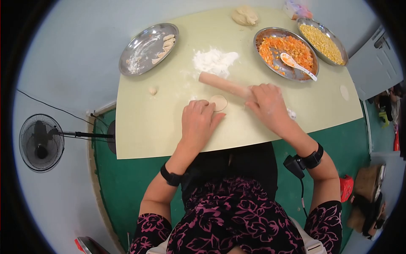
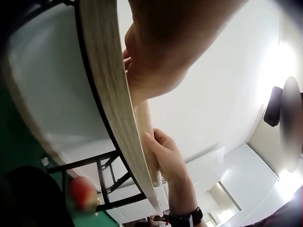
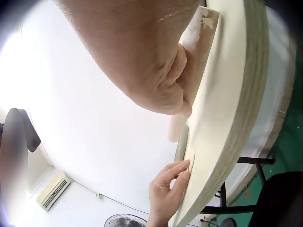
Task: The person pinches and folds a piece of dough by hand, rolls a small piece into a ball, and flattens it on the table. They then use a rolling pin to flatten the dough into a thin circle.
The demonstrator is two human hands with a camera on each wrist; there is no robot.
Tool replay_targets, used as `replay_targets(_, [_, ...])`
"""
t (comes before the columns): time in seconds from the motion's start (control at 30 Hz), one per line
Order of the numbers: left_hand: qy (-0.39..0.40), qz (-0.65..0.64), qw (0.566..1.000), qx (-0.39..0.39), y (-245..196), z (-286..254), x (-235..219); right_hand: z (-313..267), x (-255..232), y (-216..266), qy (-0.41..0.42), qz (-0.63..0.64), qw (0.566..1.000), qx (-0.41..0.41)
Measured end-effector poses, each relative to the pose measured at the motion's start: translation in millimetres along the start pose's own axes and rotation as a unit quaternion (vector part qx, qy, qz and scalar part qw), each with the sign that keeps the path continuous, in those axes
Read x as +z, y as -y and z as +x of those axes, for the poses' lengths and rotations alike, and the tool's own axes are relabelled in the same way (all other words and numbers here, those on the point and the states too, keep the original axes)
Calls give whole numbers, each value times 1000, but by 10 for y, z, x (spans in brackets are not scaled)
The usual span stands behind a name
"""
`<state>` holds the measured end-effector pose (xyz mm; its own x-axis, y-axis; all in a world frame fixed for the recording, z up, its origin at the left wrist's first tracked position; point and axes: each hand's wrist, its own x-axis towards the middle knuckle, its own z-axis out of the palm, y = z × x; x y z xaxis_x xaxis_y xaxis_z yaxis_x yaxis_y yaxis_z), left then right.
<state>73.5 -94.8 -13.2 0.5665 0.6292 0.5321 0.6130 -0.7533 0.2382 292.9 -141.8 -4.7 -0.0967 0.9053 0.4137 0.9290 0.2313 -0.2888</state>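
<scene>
A small round dough wrapper (image 1: 219,103) lies on the pale table in front of the person. The left hand (image 1: 198,122) pinches its near left edge, the thumb apart below the fingers. In the right wrist view the left hand (image 3: 165,191) shows at the wrapper's rim. The right hand (image 1: 269,106) grips one end of a wooden rolling pin (image 1: 222,84), which slants up and left beyond the wrapper. Flour clings to the pin (image 3: 203,35) in the right wrist view. A little dough ball (image 1: 152,90) sits to the left, and a flour heap (image 1: 215,62) lies behind the pin.
A steel tray (image 1: 134,47) with several dough pieces stands back left. A dough lump (image 1: 245,15) lies at the far edge. Back right are a tray of orange shredded filling (image 1: 270,44) with a white spoon (image 1: 296,65), and a tray of yellow bits (image 1: 321,40). Another wrapper (image 1: 344,92) lies far right.
</scene>
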Motion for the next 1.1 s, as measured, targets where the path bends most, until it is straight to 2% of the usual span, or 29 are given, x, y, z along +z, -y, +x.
replay_targets(0.07, [-16, -22, 1000, 3, -55, -75, -60, -77, 34, 104, 1, 1, 1000, -29])
replay_targets(0.1, [-14, -38, 999, 2, -72, -130, -75, -96, 18, 132, 102, -17, 995, -14])
replay_targets(0.2, [-46, -63, 997, -1, -33, -217, -80, 0, 53, 123, 24, -125, 987, -100])
replay_targets(0.23, [-59, -63, 996, -7, 2, -229, -90, 58, 121, 1, 69, -138, 986, -59])
replay_targets(0.33, [-100, -65, 992, -33, 146, -210, -79, 154, 86, -55, 98, -123, 987, -38])
replay_targets(0.43, [-123, -60, 989, -54, 273, -196, -92, -143, 27, 256, 146, -66, 981, -110])
replay_targets(0.53, [-110, -66, 990, -63, 282, -232, -70, -22, 49, 201, 122, -130, 980, -83])
replay_targets(0.57, [-105, -67, 990, -62, 286, -228, -71, 47, 102, 95, 113, -149, 981, -50])
replay_targets(0.67, [-102, -72, 990, -59, 254, -201, -91, 92, 43, 125, 139, -123, 982, -46])
replay_targets(0.7, [-98, -71, 991, -60, 237, -195, -109, 36, 20, 192, 136, -105, 983, -69])
replay_targets(0.77, [-90, -68, 991, -66, 184, -182, -149, -152, -22, 363, 134, -68, 982, -115])
replay_targets(0.87, [-52, -94, 994, -30, 70, -166, -139, -90, 84, 197, 99, -121, 985, -71])
replay_targets(1.0, [53, -63, 997, -2, -90, -28, -12, 59, 20, -4, 79, -9, 997, 11])
replay_targets(1.1, [127, -12, 992, -5, -158, 33, 71, 141, -81, -101, 27, 28, 997, 62])
